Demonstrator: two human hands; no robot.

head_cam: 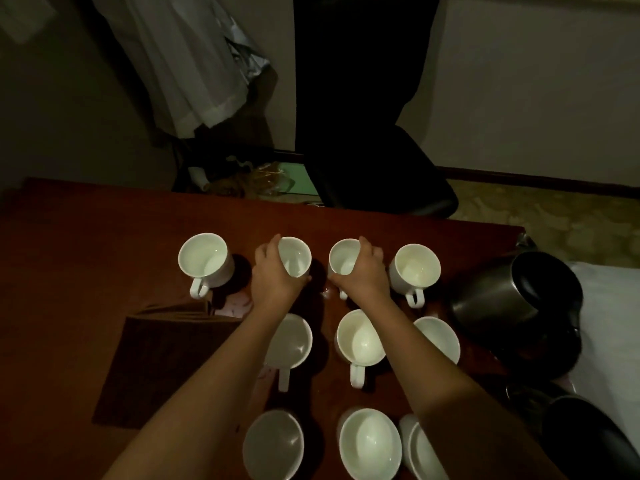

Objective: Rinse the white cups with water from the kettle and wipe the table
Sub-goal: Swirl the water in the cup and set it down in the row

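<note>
White cups stand in rows on the dark red table point(86, 237) in the lower middle of the frame, all upright with open mouths. In the top row, the left hand point(273, 275) wraps its fingers around the second cup point(295, 256), and the right hand point(363, 271) curls around the third cup point(341, 258); both cups rest on the table. The outer cup on the left point(204, 259) and the outer cup on the right point(414, 270) of that row stand untouched. More cups fill the middle row point(360, 339) and the bottom edge point(369, 445). A folded brown cloth point(166, 358) lies at left centre. A dark metal kettle point(512, 296) sits at right. No writing or brand can be read on anything.
</note>
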